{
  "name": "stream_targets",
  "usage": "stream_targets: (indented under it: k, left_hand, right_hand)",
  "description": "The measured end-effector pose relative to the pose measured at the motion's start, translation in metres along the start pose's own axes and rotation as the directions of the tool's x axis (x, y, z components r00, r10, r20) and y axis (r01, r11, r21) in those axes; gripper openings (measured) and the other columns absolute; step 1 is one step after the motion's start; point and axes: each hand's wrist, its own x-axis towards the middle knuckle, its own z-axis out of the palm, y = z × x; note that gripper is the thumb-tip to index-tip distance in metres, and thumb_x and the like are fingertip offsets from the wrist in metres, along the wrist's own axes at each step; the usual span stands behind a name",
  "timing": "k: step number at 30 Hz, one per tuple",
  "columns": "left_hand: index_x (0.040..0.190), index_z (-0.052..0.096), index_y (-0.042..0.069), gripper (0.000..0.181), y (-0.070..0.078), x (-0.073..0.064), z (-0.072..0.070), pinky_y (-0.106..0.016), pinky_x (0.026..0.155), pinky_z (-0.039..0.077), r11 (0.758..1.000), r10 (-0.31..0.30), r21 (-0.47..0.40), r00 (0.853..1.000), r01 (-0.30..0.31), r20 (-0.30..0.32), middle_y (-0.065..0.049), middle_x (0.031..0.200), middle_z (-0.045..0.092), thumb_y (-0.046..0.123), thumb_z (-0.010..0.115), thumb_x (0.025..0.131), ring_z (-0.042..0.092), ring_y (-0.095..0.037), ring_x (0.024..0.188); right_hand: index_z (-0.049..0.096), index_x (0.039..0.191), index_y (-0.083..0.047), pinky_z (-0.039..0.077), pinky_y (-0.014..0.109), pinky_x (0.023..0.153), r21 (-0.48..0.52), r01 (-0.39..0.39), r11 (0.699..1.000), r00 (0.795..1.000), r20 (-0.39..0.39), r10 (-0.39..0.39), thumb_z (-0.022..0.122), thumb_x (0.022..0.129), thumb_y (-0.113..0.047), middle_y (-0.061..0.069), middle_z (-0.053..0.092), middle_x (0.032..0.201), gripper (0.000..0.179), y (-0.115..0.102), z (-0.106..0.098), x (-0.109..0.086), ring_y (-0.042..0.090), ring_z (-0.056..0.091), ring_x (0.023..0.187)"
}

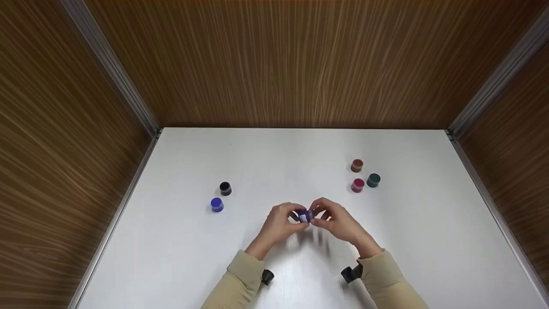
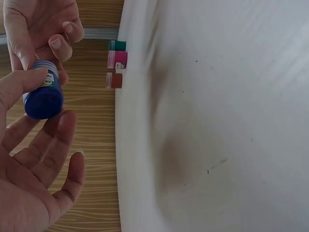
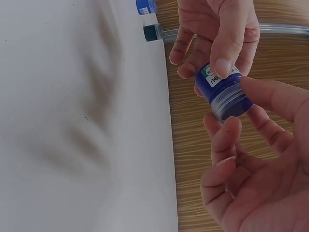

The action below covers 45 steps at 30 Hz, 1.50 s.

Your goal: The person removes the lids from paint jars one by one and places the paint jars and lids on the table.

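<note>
A small dark-blue paint jar [image 1: 304,216] with a white and green label is held up above the table between both hands. My left hand [image 1: 279,224] pinches the jar's body between thumb and fingers, the thumb lying over the label in the right wrist view. From the other side, my right hand [image 1: 339,222] grips the clear ridged lid [image 3: 231,102] with thumb and fingertips. The lid sits on the jar; whether it is loose cannot be told. In the left wrist view the jar's blue base [image 2: 44,104] faces the camera.
Left on the white table [image 1: 180,257] stand a black jar [image 1: 225,188] and a blue jar [image 1: 217,204]. Towards the right are a brown jar [image 1: 357,165], a crimson jar [image 1: 357,185] and a green jar [image 1: 373,180]. Wood-grain panels [image 1: 274,64] enclose the back and sides.
</note>
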Motion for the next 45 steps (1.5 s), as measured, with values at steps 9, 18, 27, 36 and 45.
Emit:
stream_targets:
  k: [9, 18, 27, 36, 45]
  left_hand:
    - [0.106, 0.072, 0.007, 0.028, -0.002, -0.002, -0.003, -0.044, 0.079, 0.054, 0.999, -0.033, 0.000, 0.998, 0.033, 0.061, 0.005, 0.095, 0.069, 0.013, 0.081, 0.080, 0.063, -0.009, 0.083]
    - [0.100, 0.072, 0.009, 0.025, -0.008, -0.004, -0.008, -0.028, 0.072, 0.051, 0.998, -0.065, -0.011, 0.995, 0.066, 0.071, 0.007, 0.084, 0.068, 0.014, 0.082, 0.078, 0.065, -0.014, 0.078]
    - [0.101, 0.070, 0.008, 0.029, -0.013, -0.005, -0.016, -0.029, 0.073, 0.050, 0.993, -0.118, -0.011, 0.991, 0.119, 0.056, 0.006, 0.084, 0.068, 0.013, 0.084, 0.075, 0.066, -0.019, 0.080]
    - [0.102, 0.069, 0.006, 0.030, -0.028, -0.001, -0.030, -0.028, 0.068, 0.051, 0.992, -0.122, -0.031, 0.993, 0.122, -0.005, 0.002, 0.087, 0.069, 0.010, 0.083, 0.076, 0.064, -0.011, 0.077]
    - [0.106, 0.065, 0.002, 0.033, -0.046, 0.013, -0.048, -0.031, 0.073, 0.052, 0.977, -0.212, -0.048, 0.974, 0.209, -0.081, -0.006, 0.093, 0.070, 0.007, 0.081, 0.078, 0.065, -0.016, 0.082]
  right_hand:
    - [0.059, 0.111, 0.004, 0.048, 0.036, 0.075, 0.031, 0.032, 0.999, 0.998, 0.054, -0.033, 0.066, 0.089, 0.007, 0.020, 0.063, 0.107, 0.023, -0.033, -0.005, -0.010, 0.034, 0.058, 0.083]
    - [0.056, 0.111, 0.002, 0.046, 0.030, 0.071, 0.037, 0.003, 0.999, 1.000, 0.008, -0.003, 0.067, 0.088, 0.007, 0.020, 0.059, 0.106, 0.026, -0.031, -0.007, -0.010, 0.029, 0.058, 0.080]
    - [0.057, 0.120, -0.001, 0.045, 0.030, 0.070, 0.069, -0.140, 0.988, 0.989, -0.044, 0.144, 0.073, 0.088, -0.009, 0.013, 0.063, 0.106, 0.037, 0.021, -0.001, 0.003, 0.022, 0.057, 0.081]
    - [0.063, 0.116, -0.006, 0.046, 0.034, 0.076, 0.054, -0.288, 0.956, 0.956, -0.038, 0.290, 0.075, 0.087, -0.020, 0.007, 0.064, 0.100, 0.034, 0.048, -0.005, 0.014, 0.022, 0.057, 0.085]
    - [0.064, 0.119, -0.008, 0.046, 0.032, 0.069, 0.055, -0.339, 0.939, 0.940, -0.031, 0.341, 0.074, 0.088, -0.018, 0.007, 0.063, 0.099, 0.033, 0.054, -0.006, 0.031, 0.022, 0.055, 0.086]
